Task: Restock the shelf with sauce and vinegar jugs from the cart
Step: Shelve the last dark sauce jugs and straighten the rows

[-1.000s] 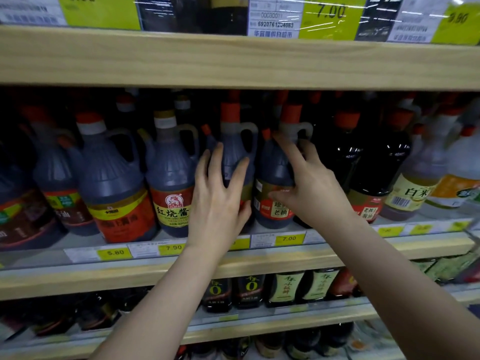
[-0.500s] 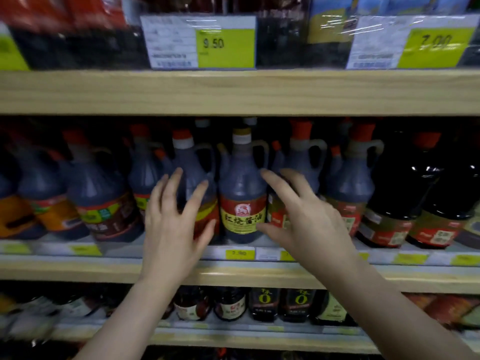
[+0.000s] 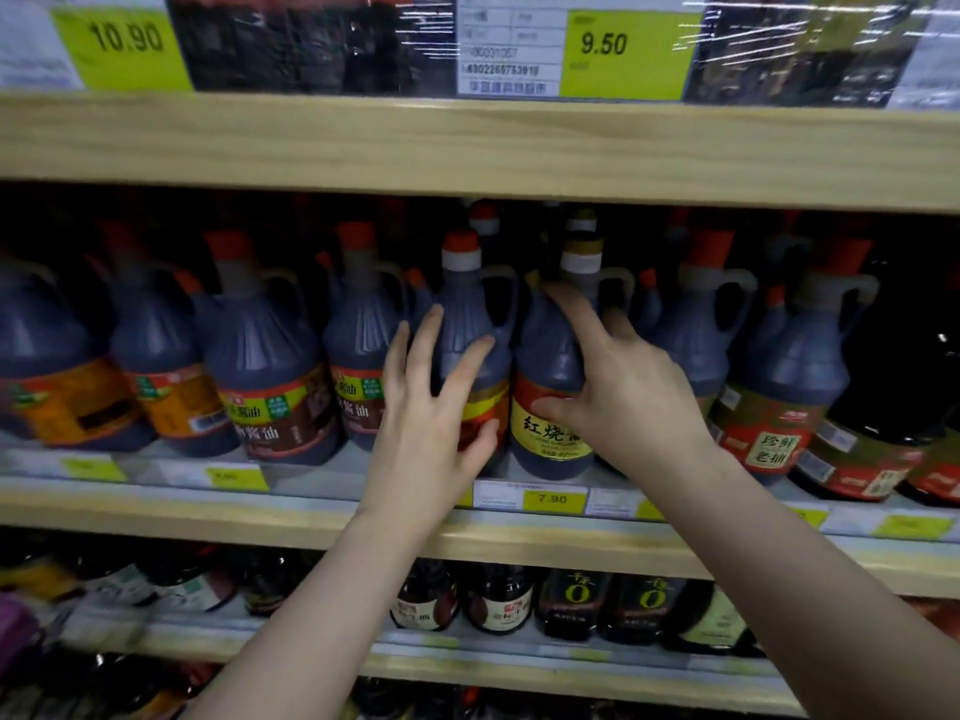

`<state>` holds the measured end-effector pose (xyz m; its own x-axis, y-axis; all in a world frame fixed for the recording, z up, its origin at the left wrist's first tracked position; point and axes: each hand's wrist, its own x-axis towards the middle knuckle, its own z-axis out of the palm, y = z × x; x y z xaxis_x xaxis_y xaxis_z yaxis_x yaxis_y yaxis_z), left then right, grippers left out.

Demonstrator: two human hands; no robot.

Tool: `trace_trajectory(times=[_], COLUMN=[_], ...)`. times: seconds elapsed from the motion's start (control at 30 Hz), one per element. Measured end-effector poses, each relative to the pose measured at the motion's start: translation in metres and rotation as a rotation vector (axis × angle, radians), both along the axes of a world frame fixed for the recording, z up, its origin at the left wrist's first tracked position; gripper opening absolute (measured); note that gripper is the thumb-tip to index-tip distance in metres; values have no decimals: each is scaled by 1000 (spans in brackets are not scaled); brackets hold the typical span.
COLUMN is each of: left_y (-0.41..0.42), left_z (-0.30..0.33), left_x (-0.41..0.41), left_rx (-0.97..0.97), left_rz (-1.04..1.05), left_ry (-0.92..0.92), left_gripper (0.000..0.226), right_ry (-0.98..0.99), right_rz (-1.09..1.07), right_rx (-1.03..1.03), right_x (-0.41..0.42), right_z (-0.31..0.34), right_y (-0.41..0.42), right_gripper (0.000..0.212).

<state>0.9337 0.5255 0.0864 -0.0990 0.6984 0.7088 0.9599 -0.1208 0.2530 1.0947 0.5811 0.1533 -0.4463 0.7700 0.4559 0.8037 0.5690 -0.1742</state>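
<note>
2 hands (image 3: 431, 433) (image 3: 623, 392) covering jug labels (image 3: 545, 428), side jugs (image 3: 171, 397) blurred

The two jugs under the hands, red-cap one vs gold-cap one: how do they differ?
The red-cap jug has a red cap over a white collar; the gold-cap jug has a gold cap over a white collar. The gold-cap jug's yellow and red label faces out, readable; the red-cap jug's label is mostly hidden by the left hand. The right hand rests on the gold-cap jug. Both are dark, upright, handled, side by side at the shelf front.
</note>
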Motion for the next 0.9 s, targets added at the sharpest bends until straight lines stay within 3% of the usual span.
trace_trajectory(times=[0.47, 0.57, 0.7, 0.9], left_y=[-23, -53, -67, -58], left_z=[8, 11, 19, 12], left_x=[-19, -59, -112, -128], left_rx=[-35, 50, 67, -51], left_rz=[52, 179, 338, 393], left_ry=[116, 148, 97, 154], left_gripper=[72, 64, 67, 78], right_ry=[6, 59, -74, -73], right_rz=[-37, 36, 164, 120], right_rx=[-16, 43, 73, -10], right_x=[2, -4, -56, -139], right_z=[10, 12, 9, 10], right_y=[-24, -47, -68, -51], right_gripper=[91, 83, 77, 82])
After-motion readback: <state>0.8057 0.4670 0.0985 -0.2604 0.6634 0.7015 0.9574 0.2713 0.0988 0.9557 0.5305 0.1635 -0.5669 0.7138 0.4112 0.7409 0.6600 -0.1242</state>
